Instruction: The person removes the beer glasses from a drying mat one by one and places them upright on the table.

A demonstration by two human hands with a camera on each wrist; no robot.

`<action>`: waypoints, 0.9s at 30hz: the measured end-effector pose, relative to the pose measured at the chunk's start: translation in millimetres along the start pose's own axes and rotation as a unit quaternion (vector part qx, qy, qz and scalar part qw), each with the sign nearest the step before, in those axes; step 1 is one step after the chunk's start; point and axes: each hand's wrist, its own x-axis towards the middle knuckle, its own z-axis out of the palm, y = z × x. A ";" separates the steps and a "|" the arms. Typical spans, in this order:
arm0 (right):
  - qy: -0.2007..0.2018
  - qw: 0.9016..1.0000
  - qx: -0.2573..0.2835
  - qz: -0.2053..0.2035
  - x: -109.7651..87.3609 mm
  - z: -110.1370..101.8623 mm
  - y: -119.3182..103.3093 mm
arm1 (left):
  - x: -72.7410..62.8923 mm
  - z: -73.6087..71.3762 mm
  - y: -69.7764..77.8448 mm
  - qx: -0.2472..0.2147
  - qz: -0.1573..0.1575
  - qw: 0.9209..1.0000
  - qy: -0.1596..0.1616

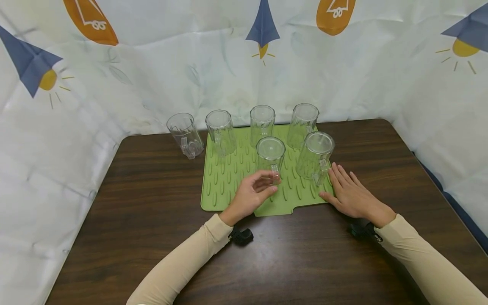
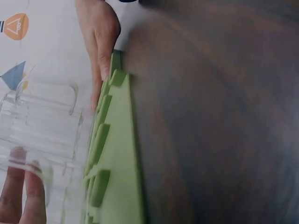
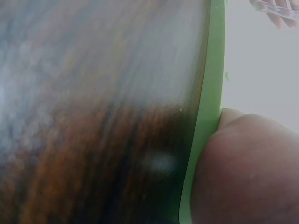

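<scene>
On the green drying mat (image 1: 244, 186), my left hand (image 1: 249, 195) holds the handle of a clear glass mug (image 1: 270, 154), which stands bottom up near the front. Two of its fingers (image 2: 32, 196) show at the glass handle in the left wrist view. My right hand (image 1: 352, 197) lies flat with fingers extended, its thumb and fingertips over the mat's right edge. Close beyond those fingertips is another bottom-up glass mug (image 1: 314, 156), its handle turned toward the right hand.
Along the back of the mat stand three more glass mugs (image 1: 221, 133). Another glass mug (image 1: 185, 135) stands on the dark wooden table (image 1: 152, 186), just left of the mat. A white patterned curtain (image 1: 213, 55) hangs behind the table.
</scene>
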 end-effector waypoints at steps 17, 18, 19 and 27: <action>0.006 1.000 0.000 -0.003 -0.7 -0.9 -4.8 | -1.0 7.4 -6.5 0.006 0.036 0.999 0.033; 0.006 1.000 0.000 -0.003 -0.8 -0.8 -4.8 | -1.3 7.2 -6.1 0.009 0.038 0.999 0.035; 0.007 1.000 0.000 -0.003 -0.8 -0.7 -4.8 | -1.6 6.8 -5.8 0.012 0.040 0.998 0.036; 0.004 1.000 0.003 -0.001 -1.1 -0.3 -4.3 | -5.3 4.7 -4.3 0.037 0.059 0.996 0.058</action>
